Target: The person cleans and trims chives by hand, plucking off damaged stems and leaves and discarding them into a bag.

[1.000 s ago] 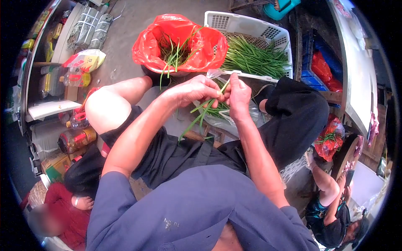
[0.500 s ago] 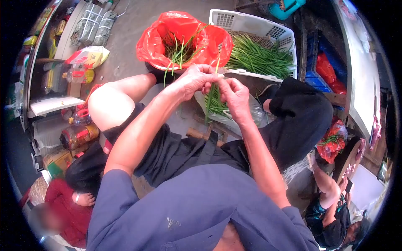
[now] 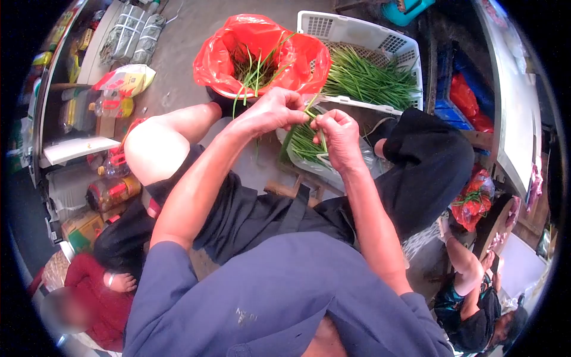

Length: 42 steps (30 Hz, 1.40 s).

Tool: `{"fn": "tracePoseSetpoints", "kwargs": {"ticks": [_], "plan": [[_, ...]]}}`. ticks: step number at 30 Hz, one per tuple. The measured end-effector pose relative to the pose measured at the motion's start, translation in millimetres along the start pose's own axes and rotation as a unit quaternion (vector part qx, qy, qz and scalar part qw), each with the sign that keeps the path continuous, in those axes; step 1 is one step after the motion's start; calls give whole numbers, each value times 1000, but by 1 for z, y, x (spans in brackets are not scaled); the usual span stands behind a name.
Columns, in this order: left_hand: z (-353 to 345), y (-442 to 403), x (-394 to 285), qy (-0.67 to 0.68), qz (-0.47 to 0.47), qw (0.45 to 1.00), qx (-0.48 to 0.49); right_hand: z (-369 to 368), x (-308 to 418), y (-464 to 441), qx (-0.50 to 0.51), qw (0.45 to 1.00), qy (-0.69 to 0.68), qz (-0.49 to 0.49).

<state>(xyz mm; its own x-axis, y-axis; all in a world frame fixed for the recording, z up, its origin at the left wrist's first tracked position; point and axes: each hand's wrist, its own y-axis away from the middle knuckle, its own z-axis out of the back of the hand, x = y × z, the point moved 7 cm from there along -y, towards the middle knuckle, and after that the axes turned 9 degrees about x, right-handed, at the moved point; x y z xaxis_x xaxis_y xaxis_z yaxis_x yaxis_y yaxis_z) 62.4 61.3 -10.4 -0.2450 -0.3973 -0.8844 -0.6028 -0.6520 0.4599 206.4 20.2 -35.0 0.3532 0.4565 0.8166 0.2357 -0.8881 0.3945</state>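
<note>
My left hand (image 3: 276, 111) is closed on thin green stalks, just in front of a bin lined with a red plastic bag (image 3: 223, 76). Close beside it, my right hand (image 3: 337, 134) pinches the same stalks (image 3: 310, 112). More green stalks (image 3: 306, 147) lie in a clear plastic bag (image 3: 361, 156) beneath the hands. Loose stalks hang over the front rim of the red bag. Behind my right hand, a white basket (image 3: 347, 28) holds a heap of long green stalks (image 3: 370, 79).
Shelves with bottles (image 3: 113, 193) stand on the left. A person in red (image 3: 98, 297) sits at lower left, another person (image 3: 470, 297) at lower right. A blue crate (image 3: 450, 113) and a red bag (image 3: 473, 205) are on the right.
The hands have drawn slightly apart since half a second ago. The stalks between them have shifted and tilted. Earlier, the view moved a little, shifting the bin and basket to the right.
</note>
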Motion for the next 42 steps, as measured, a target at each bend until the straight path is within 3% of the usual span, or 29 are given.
{"fn": "tracePoseSetpoints", "kwargs": {"ticks": [4,10,14,16,19,29,32,42], "plan": [[5,-1,2,-97,-3,995,-19,-4,7,3,20,995,-102,7],[12,3,5,-78,16,996,-49,12,24,3,9,976,-212,52],[17,3,7,-77,31,995,-54,22,37,1,-24,973,-212,87],[9,4,7,57,35,998,-19,25,40,3,-58,983,-133,115],[0,2,4,95,22,995,26,14,32,1,-34,990,-52,123],[-11,-1,8,113,31,992,51,-5,19,3,-22,998,36,40],[-13,-3,11,64,36,995,68,-1,9,-4,-24,993,90,72],[-17,-4,18,129,63,986,89,-2,5,-5,-4,990,120,74]]}}
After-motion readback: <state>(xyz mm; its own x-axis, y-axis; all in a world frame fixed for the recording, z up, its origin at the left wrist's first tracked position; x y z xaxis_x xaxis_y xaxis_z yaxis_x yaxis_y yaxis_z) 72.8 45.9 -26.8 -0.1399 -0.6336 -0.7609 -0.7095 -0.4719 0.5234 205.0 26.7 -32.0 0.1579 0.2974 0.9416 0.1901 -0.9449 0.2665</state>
